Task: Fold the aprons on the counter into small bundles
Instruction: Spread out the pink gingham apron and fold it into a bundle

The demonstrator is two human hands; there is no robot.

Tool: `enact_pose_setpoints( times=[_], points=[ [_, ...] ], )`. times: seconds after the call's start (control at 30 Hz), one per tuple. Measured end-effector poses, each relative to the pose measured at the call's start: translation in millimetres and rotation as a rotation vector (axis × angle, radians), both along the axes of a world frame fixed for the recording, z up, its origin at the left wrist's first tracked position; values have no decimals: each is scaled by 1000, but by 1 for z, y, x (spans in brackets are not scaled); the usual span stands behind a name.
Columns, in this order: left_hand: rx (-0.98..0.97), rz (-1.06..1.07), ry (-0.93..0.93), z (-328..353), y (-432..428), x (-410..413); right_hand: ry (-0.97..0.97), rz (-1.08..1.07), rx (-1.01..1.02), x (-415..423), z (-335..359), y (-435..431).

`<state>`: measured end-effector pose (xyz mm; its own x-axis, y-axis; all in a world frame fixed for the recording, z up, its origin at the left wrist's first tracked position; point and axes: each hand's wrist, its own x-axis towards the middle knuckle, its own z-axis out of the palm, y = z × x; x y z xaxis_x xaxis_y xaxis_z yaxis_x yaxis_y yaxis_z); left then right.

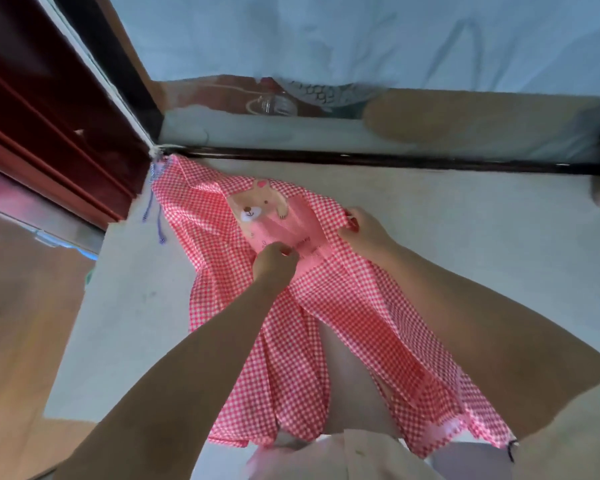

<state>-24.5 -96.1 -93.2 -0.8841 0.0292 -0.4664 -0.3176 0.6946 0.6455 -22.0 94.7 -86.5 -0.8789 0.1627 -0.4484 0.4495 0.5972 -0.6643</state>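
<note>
Apron (291, 306), pink gingham with a bear patch, lay spread on the pale counter (465, 237); left hand (274, 263) pinched cloth at its pink centre panel, right hand (364, 233) gripped the bunched right edge.

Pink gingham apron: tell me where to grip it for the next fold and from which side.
Probably the apron's right long edge, from the right and above, where the right hand pinches it beside the bear patch. That edge stands up in a loose ridge; the left side lies flat on the counter. The left hand pinches the middle panel.
</note>
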Motion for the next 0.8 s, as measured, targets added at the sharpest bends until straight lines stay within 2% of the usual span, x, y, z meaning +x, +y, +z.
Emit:
enact_pose_setpoints(
  times=[0.07,0.2,0.3,0.4,0.47,0.6,0.67,0.77,0.8],
  points=[
    [-12,-52,-21,-5,15,11,-14,-35,-41,13,1,12],
    [-38,-197,50,-19,53,25,1,-56,108,62,-13,56],
    [-95,-340,132,-30,82,36,-181,-66,93,110,-38,82],
    [-109,-503,210,-42,106,50,-325,63,282,153,-52,96],
    [-145,-574,243,-50,118,62,-290,92,383,173,-61,106],
    [-304,-697,205,-65,122,79,-164,-165,389,190,-67,128],
    [-391,-780,125,-70,117,82,-196,-278,195,191,-59,137],
    [-438,-865,142,-77,104,86,-506,-451,-562,192,-38,139],
    [-433,-876,149,-79,100,85,-614,-443,-749,194,-31,135]
  ],
)
